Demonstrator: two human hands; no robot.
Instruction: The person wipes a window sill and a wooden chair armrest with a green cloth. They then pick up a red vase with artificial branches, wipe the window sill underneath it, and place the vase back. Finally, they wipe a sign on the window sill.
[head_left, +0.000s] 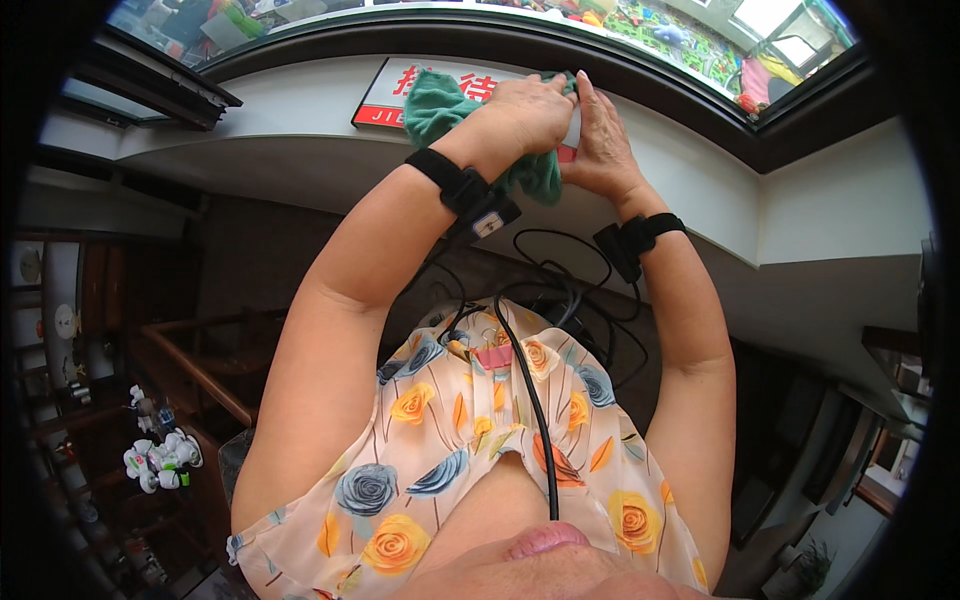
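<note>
A white and red sign (381, 90) with large red characters lies on the white window sill. Over it my left hand (536, 112) presses a bunched green cloth (435, 109), whose folds spread left across the sign and hang below the hand. My right hand (600, 139) is against the sign's right end, its fingers pointing up along that edge and its thumb side low near the red strip. The two hands are close together. Part of the sign is hidden by the cloth and my left hand. Both wrists wear black straps with small devices.
A dark window frame (480, 37) runs behind the white sill (675, 150), with colourful toys beyond the glass. An open window sash (157, 82) juts in at the left. Loose black cables (585, 300) hang below my hands. A white toy robot (161, 459) stands at lower left.
</note>
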